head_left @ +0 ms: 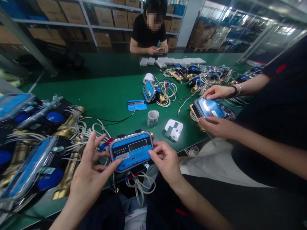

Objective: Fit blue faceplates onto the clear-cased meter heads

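Note:
A blue-faced meter (131, 150) with a dark display is at the table's near edge, its face turned up toward me. My left hand (92, 166) has its thumb on a small label at the face's lower left, fingers spread. My right hand (166, 159) grips the meter's right end, thumb on the face. Coiled pale cable (141, 185) hangs below the meter. Beyond it are a roll of clear labels (153, 118), a white cut-out sheet (174, 129), a flat blue faceplate (137, 105) and another meter (150, 91) with cable.
Several meters with brass fittings (51, 159) crowd the green table (103, 83) at left. At right, a co-worker's hands (213, 124) hold a meter; more meters (206, 75) lie behind. Across the table, a person (150, 32) sits behind a row of white boxes (179, 61).

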A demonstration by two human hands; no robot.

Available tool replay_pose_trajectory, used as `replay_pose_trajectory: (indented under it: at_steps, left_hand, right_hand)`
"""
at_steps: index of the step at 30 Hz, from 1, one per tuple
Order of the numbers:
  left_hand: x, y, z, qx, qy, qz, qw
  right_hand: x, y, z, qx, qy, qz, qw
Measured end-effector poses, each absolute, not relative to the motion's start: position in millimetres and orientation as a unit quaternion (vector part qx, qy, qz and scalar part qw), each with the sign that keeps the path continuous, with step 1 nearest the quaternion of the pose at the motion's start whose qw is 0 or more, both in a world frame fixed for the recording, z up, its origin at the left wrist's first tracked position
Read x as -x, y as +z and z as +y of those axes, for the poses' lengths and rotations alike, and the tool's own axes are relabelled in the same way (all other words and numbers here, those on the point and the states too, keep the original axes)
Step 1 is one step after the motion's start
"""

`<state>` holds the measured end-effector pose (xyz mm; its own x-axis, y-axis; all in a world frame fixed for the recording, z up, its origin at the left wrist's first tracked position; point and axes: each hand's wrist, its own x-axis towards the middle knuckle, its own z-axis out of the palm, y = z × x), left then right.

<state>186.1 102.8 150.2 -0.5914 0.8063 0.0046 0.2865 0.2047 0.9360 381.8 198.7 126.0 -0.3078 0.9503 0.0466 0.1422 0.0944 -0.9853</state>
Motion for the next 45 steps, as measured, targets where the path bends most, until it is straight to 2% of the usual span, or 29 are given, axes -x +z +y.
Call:
replay_pose_trajectory:
  at_steps: [2, 4, 6, 8, 11, 13, 16, 22, 26, 28, 32, 34, 41, 43, 45]
  left_hand:
    - [-175, 155, 112, -0.411, 0.463, 0.726, 0.301]
    - [-168, 157, 120, -0.404, 0.468, 0.723, 0.308]
    - [-167, 157, 126, -0.374, 0.495, 0.726, 0.296]
    - [-171, 155, 130, -0.354, 0.505, 0.738, 0.276]
    - [-186, 152, 132, -0.383, 0.46, 0.78, 0.182]
    - [-198, 151, 132, -0.448, 0.393, 0.797, 0.102]
    - [-204, 148, 133, -0.508, 0.311, 0.801, 0.066]
    - [-177, 160, 126, -0.582, 0.297, 0.743, 0.147]
    - [-185, 183, 121, -0.612, 0.153, 0.776, 0.01]
    - [-189, 188, 128, -0.654, 0.122, 0.746, -0.026]
    - [-172, 188, 155, -0.709, 0.14, 0.681, 0.12]
    - [-164, 192, 162, -0.71, 0.136, 0.674, 0.152]
    - [-200, 191, 151, -0.698, 0.061, 0.71, 0.069]
    - [-204, 188, 146, -0.683, 0.09, 0.724, 0.047]
    - [-196, 196, 142, -0.654, 0.203, 0.729, 0.026]
  right_hand:
    - [-383, 122, 202, 0.457, 0.563, -0.551, 0.412]
    - [-380, 121, 208, 0.464, 0.591, -0.526, 0.398]
    - [-373, 126, 216, 0.452, 0.577, -0.582, 0.351]
    - [-362, 133, 225, 0.448, 0.512, -0.663, 0.313]
    - [-348, 142, 236, 0.455, 0.397, -0.736, 0.306]
    - [-346, 143, 240, 0.443, 0.385, -0.748, 0.311]
    - [-353, 138, 241, 0.399, 0.45, -0.733, 0.317]
    - [-369, 128, 235, 0.308, 0.628, -0.64, 0.316]
    - [-365, 125, 233, 0.311, 0.64, -0.616, 0.339]
    - [-363, 122, 232, 0.318, 0.636, -0.608, 0.354]
    - [-362, 120, 234, 0.313, 0.65, -0.589, 0.364]
    - [-364, 120, 233, 0.309, 0.653, -0.59, 0.361]
    - [-358, 116, 229, 0.293, 0.666, -0.565, 0.389]
    - [-357, 135, 230, 0.282, 0.657, -0.576, 0.396]
    - [-361, 167, 234, 0.237, 0.641, -0.606, 0.408]
